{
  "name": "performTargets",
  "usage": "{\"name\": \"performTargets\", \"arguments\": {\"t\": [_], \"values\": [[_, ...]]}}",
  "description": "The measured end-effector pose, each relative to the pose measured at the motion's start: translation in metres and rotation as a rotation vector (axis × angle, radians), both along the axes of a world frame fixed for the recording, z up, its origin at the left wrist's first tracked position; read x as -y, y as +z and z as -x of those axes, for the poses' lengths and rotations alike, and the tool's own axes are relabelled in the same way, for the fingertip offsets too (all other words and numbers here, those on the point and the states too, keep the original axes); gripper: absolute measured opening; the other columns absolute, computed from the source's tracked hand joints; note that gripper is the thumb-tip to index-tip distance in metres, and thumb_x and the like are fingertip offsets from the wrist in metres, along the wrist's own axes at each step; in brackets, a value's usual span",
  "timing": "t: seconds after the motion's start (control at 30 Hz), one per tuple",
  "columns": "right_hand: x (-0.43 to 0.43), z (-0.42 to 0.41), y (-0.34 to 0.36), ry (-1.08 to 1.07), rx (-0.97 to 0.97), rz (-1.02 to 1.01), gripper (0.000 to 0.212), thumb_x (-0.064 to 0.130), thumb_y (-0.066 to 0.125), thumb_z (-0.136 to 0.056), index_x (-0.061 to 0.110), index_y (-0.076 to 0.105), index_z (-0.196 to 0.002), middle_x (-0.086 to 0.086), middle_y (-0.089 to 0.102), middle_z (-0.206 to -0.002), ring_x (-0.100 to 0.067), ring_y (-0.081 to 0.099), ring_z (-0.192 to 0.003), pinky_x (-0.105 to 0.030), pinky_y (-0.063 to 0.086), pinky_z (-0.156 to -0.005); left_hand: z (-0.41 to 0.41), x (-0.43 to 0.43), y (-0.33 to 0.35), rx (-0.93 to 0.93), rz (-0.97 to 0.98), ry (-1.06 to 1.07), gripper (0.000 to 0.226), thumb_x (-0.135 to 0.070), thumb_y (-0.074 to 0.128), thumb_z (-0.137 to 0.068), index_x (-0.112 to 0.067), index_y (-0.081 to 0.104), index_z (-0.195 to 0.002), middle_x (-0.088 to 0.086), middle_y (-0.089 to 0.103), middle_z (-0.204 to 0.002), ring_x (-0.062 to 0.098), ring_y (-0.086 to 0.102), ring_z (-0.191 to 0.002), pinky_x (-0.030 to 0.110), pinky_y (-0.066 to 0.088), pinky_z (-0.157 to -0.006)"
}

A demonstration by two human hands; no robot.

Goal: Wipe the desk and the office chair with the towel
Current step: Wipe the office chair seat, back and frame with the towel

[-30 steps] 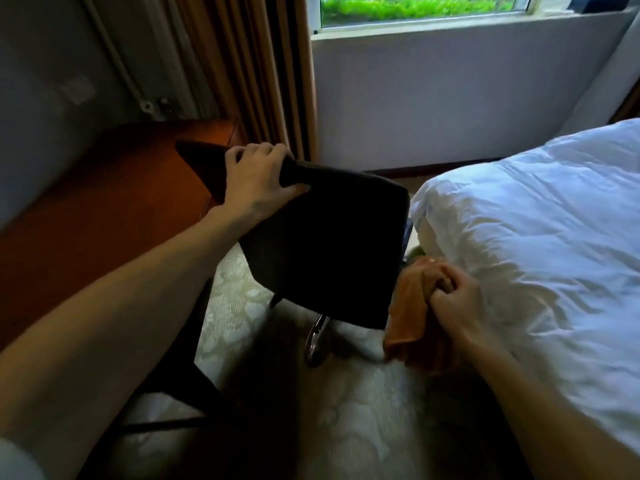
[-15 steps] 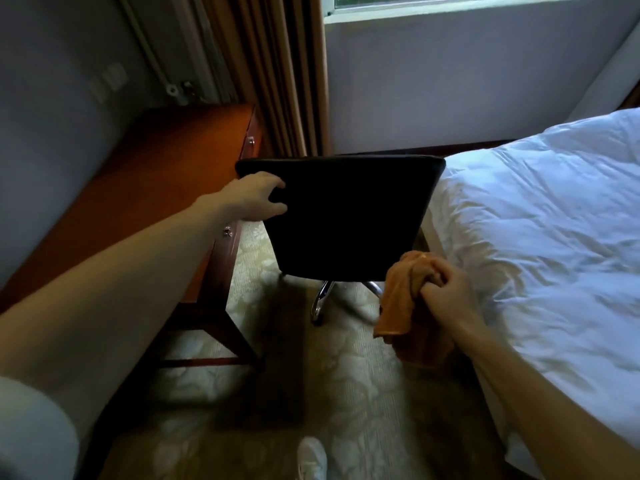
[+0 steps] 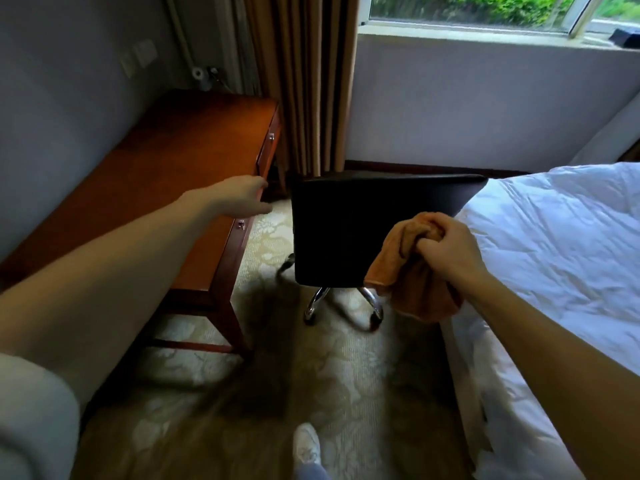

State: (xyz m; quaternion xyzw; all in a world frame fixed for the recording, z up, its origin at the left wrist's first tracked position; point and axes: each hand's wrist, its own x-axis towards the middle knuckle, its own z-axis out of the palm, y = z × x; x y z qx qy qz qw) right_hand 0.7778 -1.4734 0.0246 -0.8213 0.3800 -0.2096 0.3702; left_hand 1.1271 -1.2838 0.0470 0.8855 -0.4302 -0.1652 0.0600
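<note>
The black office chair (image 3: 346, 233) stands between desk and bed, its backrest facing me, chrome legs showing below. A reddish wooden desk (image 3: 166, 188) runs along the left wall. My left hand (image 3: 242, 199) hovers over the desk's right edge, fingers loosely apart, a short gap left of the chair back and touching nothing. My right hand (image 3: 446, 247) is closed around a bunched orange towel (image 3: 412, 282), which hangs down in front of the chair's lower right corner.
A bed with a white duvet (image 3: 554, 271) fills the right side, close against the chair. Tan curtains (image 3: 308, 81) hang behind the desk's far end, below a window. Patterned carpet (image 3: 277, 393) lies underfoot; my white shoe (image 3: 306, 445) shows at the bottom.
My left hand has let go of the chair's backrest and drawn left toward the desk. The chair now sits farther from me. The towel hand has risen slightly.
</note>
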Motion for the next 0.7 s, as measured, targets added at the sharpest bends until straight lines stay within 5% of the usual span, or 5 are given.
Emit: {"name": "performTargets", "arguments": {"t": [0.17, 0.27, 0.37, 0.5, 0.7], "values": [[0.038, -0.040, -0.002, -0.084, -0.245, -0.122, 0.079, 0.023, 0.072, -0.084, 0.021, 0.040, -0.156, -0.005, 0.060, -0.123, -0.025, 0.058, -0.108, -0.027, 0.039, -0.082, 0.000, 0.033, -0.021, -0.257, 0.065, -0.072, 0.082, -0.039, 0.061, -0.103, -0.012, 0.013, -0.164, 0.008, 0.018, -0.171, 0.027, 0.026, -0.154, 0.040, 0.028, -0.123], [0.073, -0.064, -0.003, -0.080, -0.500, -0.159, 0.083, 0.027, 0.076, -0.084, 0.010, 0.034, -0.154, -0.021, 0.056, -0.141, -0.035, 0.057, -0.119, -0.031, 0.039, -0.084, -0.014, 0.062, -0.029, -0.302, 0.107, -0.067, 0.091, -0.035, 0.063, -0.102, -0.009, 0.002, -0.165, 0.007, 0.005, -0.173, 0.024, 0.013, -0.159, 0.037, 0.019, -0.127], [0.100, -0.078, -0.007, -0.102, -0.639, -0.125, 0.079, 0.038, 0.076, -0.076, 0.006, 0.041, -0.140, -0.022, 0.059, -0.125, -0.032, 0.053, -0.098, -0.036, 0.042, -0.077, -0.021, 0.087, -0.031, -0.320, 0.138, -0.078, 0.091, -0.034, 0.068, -0.099, -0.007, 0.009, -0.164, 0.009, 0.015, -0.172, 0.026, 0.021, -0.156, 0.033, 0.023, -0.122], [0.128, -0.084, -0.019, -0.160, -0.616, -0.155, 0.090, 0.031, 0.077, -0.084, 0.005, 0.024, -0.151, -0.027, 0.057, -0.132, -0.035, 0.055, -0.102, -0.038, 0.043, -0.082, -0.005, 0.109, -0.056, -0.304, 0.126, -0.150, 0.063, -0.034, 0.073, -0.092, -0.010, 0.045, -0.143, 0.013, 0.054, -0.140, 0.031, 0.055, -0.128, 0.042, 0.048, -0.106], [0.156, -0.082, -0.027, -0.233, -0.589, -0.240, 0.117, 0.036, 0.078, -0.085, 0.012, -0.009, -0.161, -0.031, 0.055, -0.137, -0.045, 0.058, -0.120, -0.039, 0.043, -0.085, 0.016, 0.124, -0.093, -0.013, 0.233, -0.212, 0.054, -0.054, 0.067, -0.087, -0.019, 0.045, -0.122, 0.005, 0.055, -0.120, 0.028, 0.055, -0.110, 0.040, 0.048, -0.088]]}}
